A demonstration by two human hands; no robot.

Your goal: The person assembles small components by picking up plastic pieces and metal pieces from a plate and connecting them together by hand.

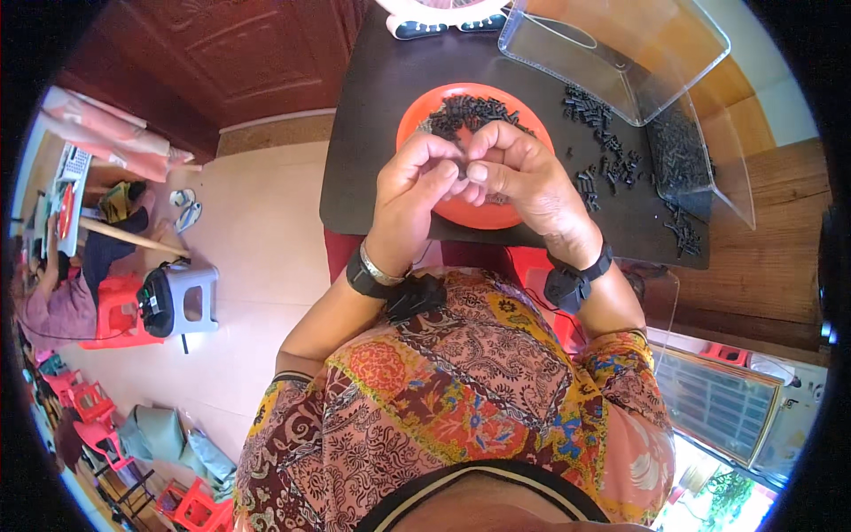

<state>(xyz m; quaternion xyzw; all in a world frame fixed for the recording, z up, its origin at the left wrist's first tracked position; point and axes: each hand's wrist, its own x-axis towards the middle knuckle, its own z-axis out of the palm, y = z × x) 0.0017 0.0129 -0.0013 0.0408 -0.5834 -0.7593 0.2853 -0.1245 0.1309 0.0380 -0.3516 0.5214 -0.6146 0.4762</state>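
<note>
hands (465, 173) pinch 1 small black part (464, 168) over heaped orange plate (496, 217).

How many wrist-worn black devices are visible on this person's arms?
2. One black strapped device sits on the left wrist beside a metal bangle; the other is on the right wrist.
</note>
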